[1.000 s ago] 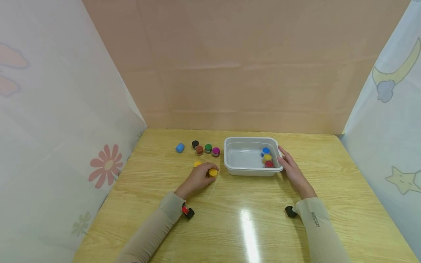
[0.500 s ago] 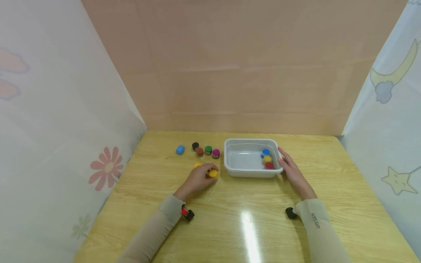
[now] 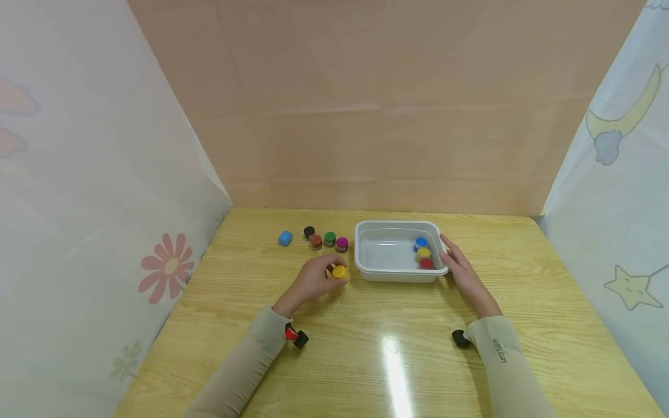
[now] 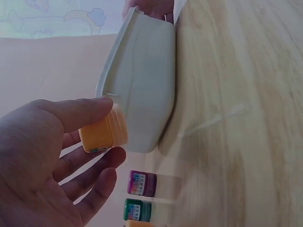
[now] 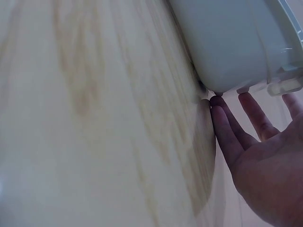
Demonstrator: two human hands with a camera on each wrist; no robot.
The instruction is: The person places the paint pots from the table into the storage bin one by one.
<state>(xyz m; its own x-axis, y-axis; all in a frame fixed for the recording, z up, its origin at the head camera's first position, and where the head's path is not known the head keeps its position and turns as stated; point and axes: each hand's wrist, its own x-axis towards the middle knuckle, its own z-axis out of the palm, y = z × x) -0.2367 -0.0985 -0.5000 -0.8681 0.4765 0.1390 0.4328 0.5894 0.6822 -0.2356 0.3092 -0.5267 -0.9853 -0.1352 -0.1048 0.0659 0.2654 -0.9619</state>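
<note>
Toward the far edge of the surface, the left hand pinches a yellow jar beside a white tub. Only the head view shows three jars inside; the right wrist view shows the right hand, fingers straight, touching the tub's end.

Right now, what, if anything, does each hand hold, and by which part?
The left hand pinches a yellow jar by its sides. The right hand only touches the end of the white tub.
</note>
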